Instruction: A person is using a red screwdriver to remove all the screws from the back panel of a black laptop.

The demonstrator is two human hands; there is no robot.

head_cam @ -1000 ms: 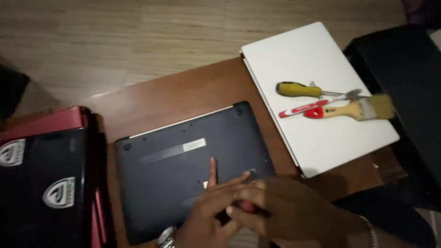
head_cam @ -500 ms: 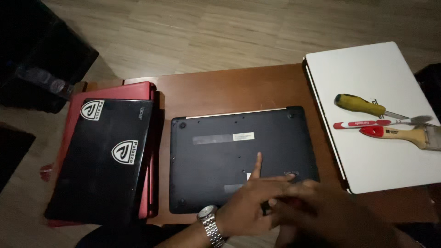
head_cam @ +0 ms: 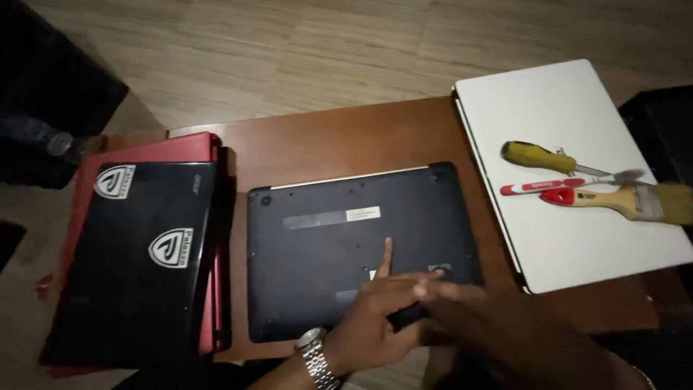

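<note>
My left hand (head_cam: 375, 318) rests on the laptop (head_cam: 346, 245), which lies bottom side up at the middle of the table (head_cam: 339, 141). The hand is unclenched and grasps nothing; its index finger (head_cam: 385, 258) points to twelve o'clock, flat on the black base panel, and the other fingers spread toward three o'clock. A metal watch (head_cam: 315, 352) sits on that wrist. My right hand (head_cam: 498, 336) comes in from five o'clock and meets the left fingertips at the laptop's near edge; it is dark and blurred, so I cannot tell whether it grips anything.

At nine o'clock from the laptop, just beside it, lies a black laptop (head_cam: 137, 260) with two shield stickers, stacked on a red laptop (head_cam: 155, 148). At three o'clock, just beside it, lies a white laptop (head_cam: 548, 108), lid shut. On the white lid rest a yellow screwdriver (head_cam: 538, 157), a red-and-white pen-like tool (head_cam: 552, 185) and a brush (head_cam: 621, 200) with a red-ended wooden handle, close together, their tips pointing to three o'clock. Beyond the table is pale wooden floor (head_cam: 289, 50).
</note>
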